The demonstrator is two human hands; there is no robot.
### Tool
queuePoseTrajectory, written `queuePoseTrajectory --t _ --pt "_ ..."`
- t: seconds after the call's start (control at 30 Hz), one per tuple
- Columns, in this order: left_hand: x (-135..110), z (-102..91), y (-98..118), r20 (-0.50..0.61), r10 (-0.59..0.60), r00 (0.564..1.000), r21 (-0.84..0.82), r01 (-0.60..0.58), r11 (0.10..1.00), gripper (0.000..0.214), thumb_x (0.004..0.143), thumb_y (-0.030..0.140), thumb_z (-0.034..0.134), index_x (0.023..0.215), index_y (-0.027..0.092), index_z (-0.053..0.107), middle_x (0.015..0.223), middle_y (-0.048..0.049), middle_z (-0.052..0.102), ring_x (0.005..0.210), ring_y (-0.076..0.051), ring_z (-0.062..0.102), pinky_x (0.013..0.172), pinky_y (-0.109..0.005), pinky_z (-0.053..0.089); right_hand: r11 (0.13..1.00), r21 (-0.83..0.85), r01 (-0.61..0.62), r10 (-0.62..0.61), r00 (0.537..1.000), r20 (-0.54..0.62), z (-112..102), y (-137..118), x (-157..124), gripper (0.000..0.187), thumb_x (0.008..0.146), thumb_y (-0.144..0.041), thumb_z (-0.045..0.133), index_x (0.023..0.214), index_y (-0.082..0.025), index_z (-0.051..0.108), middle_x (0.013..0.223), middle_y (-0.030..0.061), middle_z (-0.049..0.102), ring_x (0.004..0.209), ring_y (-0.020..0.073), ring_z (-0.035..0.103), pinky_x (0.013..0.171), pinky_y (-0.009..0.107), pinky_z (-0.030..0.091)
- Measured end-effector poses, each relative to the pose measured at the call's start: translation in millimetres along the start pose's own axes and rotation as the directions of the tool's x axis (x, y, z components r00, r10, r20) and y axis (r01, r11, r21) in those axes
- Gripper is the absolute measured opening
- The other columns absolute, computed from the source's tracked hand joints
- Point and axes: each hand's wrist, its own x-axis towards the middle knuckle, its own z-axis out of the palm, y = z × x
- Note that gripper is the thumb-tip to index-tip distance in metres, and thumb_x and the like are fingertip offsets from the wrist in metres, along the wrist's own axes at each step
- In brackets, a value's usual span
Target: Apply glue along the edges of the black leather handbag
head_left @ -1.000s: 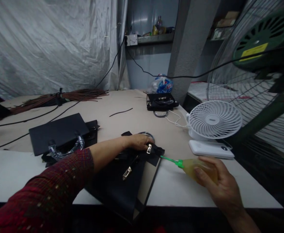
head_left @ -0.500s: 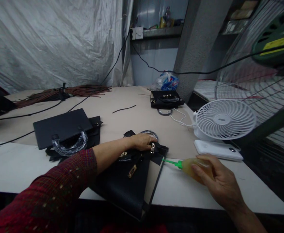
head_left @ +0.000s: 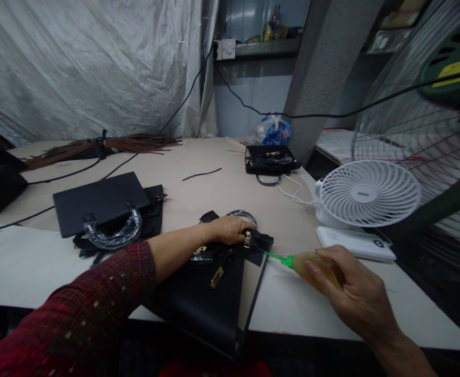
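A black handbag (head_left: pixel 206 298) lies in front of me, its lower end over the table's front edge. Its zipper pull (head_left: pixel 248 239) and gold clasp (head_left: pixel 216 277) show on top, and a plastic-wrapped handle (head_left: pixel 245 214) loops behind. My left hand (head_left: pixel 230 229) grips the top of the handbag; its fingertips are partly hidden. My right hand (head_left: pixel 356 288) is closed round a squeeze bottle (head_left: pixel 312 268) of yellowish liquid. The bottle's thin green nozzle points left, its tip at the bag's side edge near the top.
Black handbags (head_left: pixel 100 201) lie at the left, and another handbag (head_left: pixel 271 158) stands at the back. A white fan (head_left: pixel 365 193) and a white power bank (head_left: pixel 356 245) are at the right. Brown strips (head_left: pixel 135 142) and black cables cross the back left. A large fan's wire cage stands far right.
The squeeze bottle has shifted slightly left and up along the bag's edge, in my right hand. My left hand stays in place on the handbag. The view has moved a little.
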Motion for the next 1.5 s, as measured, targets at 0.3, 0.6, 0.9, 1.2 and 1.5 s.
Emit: queuePoseTrajectory --t 0.3,0.6,0.9,1.2,1.5 --pt "-2 -0.4 1 0.005 -0.015 1.0 0.001 0.015 1.0 0.016 0.098 0.025 0.061 0.113 0.022 0.066 0.105 -0.0042 0.074 0.097 -0.024 0.071 0.078 -0.03 0.05 0.999 -0.05 -0.021 0.019 0.999 -0.031 5 8 -6 0.022 0.108 -0.047 0.056 0.105 -0.026 0.06 0.089 0.0012 0.067 0.072 0.0182 0.067 0.064 0.03 0.053" --pt "-2 -1.4 2 0.016 -0.03 0.999 0.011 0.03 0.999 0.019 0.097 0.024 0.061 0.116 0.023 0.064 0.105 -0.0045 0.074 0.097 -0.024 0.071 0.076 -0.029 0.049 0.997 0.025 -0.068 0.066 0.996 0.054 -6 6 -1 0.027 0.107 -0.051 0.056 0.098 -0.027 0.063 0.084 -0.0019 0.066 0.066 0.0163 0.064 0.059 0.03 0.049" --pt "-2 -0.2 2 0.011 -0.035 0.999 0.01 0.035 0.999 0.016 0.098 0.025 0.061 0.113 0.022 0.065 0.104 -0.0044 0.074 0.097 -0.024 0.071 0.077 -0.03 0.049 0.997 0.037 -0.073 0.072 0.997 0.023 -2 8 2 0.026 0.106 -0.049 0.058 0.096 -0.025 0.064 0.082 -0.0009 0.067 0.065 0.0179 0.065 0.059 0.032 0.049" --pt "-3 -0.2 3 0.007 -0.035 0.999 0.002 0.035 0.999 0.016 0.098 0.025 0.061 0.113 0.022 0.065 0.105 -0.0051 0.074 0.099 -0.025 0.071 0.081 -0.03 0.051 0.999 0.041 -0.028 0.028 1.0 -0.002 -3 3 8 0.025 0.106 -0.047 0.057 0.097 -0.025 0.063 0.081 -0.0002 0.067 0.063 0.018 0.064 0.057 0.032 0.048" --pt "-3 0.2 3 0.004 -0.027 1.0 -0.009 0.028 1.0 0.019 0.097 0.024 0.061 0.116 0.021 0.066 0.101 -0.004 0.074 0.095 -0.023 0.071 0.079 -0.029 0.05 0.998 0.063 0.011 -0.012 1.0 0.01 -3 -4 15 0.029 0.108 -0.047 0.057 0.093 -0.023 0.063 0.079 0.0003 0.064 0.063 0.0167 0.061 0.058 0.031 0.046"
